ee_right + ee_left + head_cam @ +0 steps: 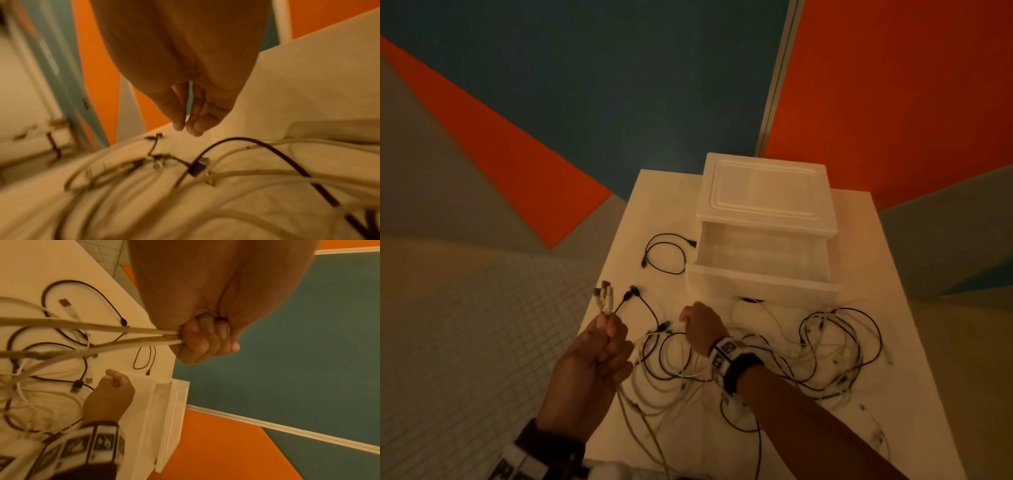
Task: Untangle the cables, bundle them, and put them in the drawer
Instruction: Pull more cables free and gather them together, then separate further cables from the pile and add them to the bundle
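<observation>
My left hand (592, 356) is raised over the table's left edge and grips a bunch of white cables (92, 322), whose plug ends (604, 298) stick up above the fist along with one black cable. These cables trail down into the tangle of black and white cables (825, 349) on the table. My right hand (702, 329) hovers over the tangle (205, 165) just in front of the drawer, fingers curled, thumb tip against the fingertips (179, 125), with nothing seen between them. The white drawer (760, 260) is pulled open and shows nothing inside.
The white plastic drawer unit (763, 192) stands at the back of the white table (887, 274). One black cable (664, 253) lies apart in a loose loop left of the drawer. Tiled floor lies to the left, with orange and teal walls behind.
</observation>
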Tool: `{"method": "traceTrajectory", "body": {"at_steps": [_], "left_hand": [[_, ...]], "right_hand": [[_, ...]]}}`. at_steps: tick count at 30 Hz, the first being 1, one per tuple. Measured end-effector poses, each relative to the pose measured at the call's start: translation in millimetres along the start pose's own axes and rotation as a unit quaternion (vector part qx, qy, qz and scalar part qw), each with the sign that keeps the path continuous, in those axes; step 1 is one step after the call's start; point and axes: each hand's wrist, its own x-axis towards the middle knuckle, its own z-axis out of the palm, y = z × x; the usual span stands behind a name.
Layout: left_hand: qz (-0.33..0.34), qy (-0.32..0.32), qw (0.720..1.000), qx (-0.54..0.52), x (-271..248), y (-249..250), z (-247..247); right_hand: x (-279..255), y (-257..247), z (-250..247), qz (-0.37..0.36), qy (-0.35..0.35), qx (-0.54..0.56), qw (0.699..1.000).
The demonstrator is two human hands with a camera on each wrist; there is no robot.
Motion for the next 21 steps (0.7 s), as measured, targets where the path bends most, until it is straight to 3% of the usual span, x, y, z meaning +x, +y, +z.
{"method": "traceTrajectory", "body": {"at_steps": [3,7,11,14,16,19,21], "left_hand": [[-0.009,0.004,1.0,0.0,-5.5,-1.7,-2.3],[-0.013,0.011,1.0,0.008,-7.8,-2.0,-1.6],[-0.014,0.008,1.0,0.006,-5.3,-1.4,-2.5],[-0.007,0.002,1.0,0.008,0.4,-2.6,-0.3],[-0.006,0.016,1.0,0.007,5.6,-4.5,3.6],[-0.007,0.013,1.0,-0.001,13.5,-5.2,12.2],[-0.004,0.001,1.0,-0.005,17.7,-4.3,18.8]], "right_hand": [[18.6,1.0,19.0,-0.013,-0.067,-0.154,0.986],[23.4,7.9,37.9,-0.031,-0.027,-0.272,0.962],[20.4,9.9,29.0,-0.026,-0.011,-0.292,0.956],[13.8,6.5,-7.4,0.025,0.051,-0.121,0.991],[0.8,-3.6,-48.9,0.012,0.114,0.039,0.993],[-32.1,-26.3,-122.1,-0.037,0.177,0.205,0.962],[-60.0,-45.7,-170.3,-0.078,0.192,0.321,0.924]]}}
